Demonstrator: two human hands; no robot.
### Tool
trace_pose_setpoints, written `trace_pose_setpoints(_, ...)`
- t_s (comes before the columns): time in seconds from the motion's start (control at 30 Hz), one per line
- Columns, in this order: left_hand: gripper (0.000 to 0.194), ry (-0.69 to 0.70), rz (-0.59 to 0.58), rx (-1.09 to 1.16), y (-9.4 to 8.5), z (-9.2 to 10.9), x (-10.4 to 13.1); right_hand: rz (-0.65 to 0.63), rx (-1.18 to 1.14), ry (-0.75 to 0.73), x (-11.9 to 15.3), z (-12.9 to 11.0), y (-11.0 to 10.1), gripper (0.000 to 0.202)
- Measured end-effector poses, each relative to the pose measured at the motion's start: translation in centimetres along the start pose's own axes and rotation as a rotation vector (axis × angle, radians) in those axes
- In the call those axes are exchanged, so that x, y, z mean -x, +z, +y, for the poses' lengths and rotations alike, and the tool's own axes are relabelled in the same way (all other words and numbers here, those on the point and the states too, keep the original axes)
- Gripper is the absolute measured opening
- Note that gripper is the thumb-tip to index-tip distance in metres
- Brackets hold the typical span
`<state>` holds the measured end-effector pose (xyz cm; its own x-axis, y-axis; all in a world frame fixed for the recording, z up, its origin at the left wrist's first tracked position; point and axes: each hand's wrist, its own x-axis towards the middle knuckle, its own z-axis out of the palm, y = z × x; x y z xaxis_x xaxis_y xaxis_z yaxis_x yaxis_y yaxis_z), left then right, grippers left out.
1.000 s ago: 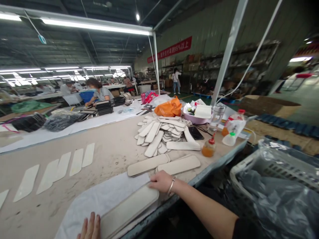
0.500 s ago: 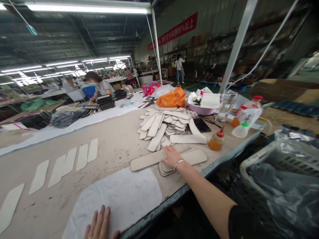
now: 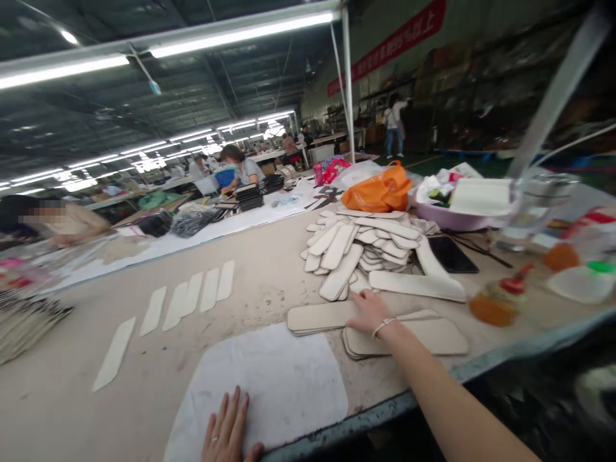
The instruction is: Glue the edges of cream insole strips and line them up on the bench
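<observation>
My left hand (image 3: 230, 427) lies flat with its fingers spread on a white rounded sheet (image 3: 283, 378) near the table's front edge. My right hand (image 3: 369, 312), with a bracelet at the wrist, rests on the right end of a long beige strip (image 3: 317, 316); its fingertips are partly hidden, so its grip cannot be made out. Under and beside that wrist is a stack of similar strips (image 3: 433, 335). Behind it lies a heap of pale, dark-edged strips (image 3: 339, 247). Several single pale pieces (image 3: 192, 294) lie in a slanting row on the left.
To the right are a glue bottle (image 3: 498, 298), a black phone (image 3: 452, 254), a purple basin (image 3: 452, 217) and a clear jar (image 3: 534, 212). An orange bag (image 3: 378, 189) sits behind the heap. People work at tables further back.
The view has turned left, so the scene sits further right and a person and a fanned stack show at the far left. Both hands keep nearly the same places on the table.
</observation>
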<state>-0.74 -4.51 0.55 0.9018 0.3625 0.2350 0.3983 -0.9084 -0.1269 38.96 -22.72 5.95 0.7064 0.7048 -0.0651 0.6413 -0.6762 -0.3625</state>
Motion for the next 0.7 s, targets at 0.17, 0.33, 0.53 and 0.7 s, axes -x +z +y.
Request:
trace_pose_setpoints(0.17,0.074,0.046,-0.006,-0.056,-2.1,0.4,-0.5,0.018,0.063,-0.024,-1.3,1.3,1.1,0.058)
trace_pose_setpoints(0.33,0.064,0.021,0.020,0.003,-2.3,0.6,-0.2,0.056,-0.002,-0.088,-1.8,2.0,1.5,0.042)
trace_pose_setpoints(0.53,0.037,-0.095,0.092,0.243,-3.4,-1.9,-3.9,0.122,-0.036,-0.111,-1.8,2.2,1.4,0.019)
trace_pose_setpoints(0.7,0.033,-0.343,-0.025,0.182,-4.6,-8.0,-13.7,0.165,-0.365,-0.173,-0.7,-0.3,-0.8,0.022)
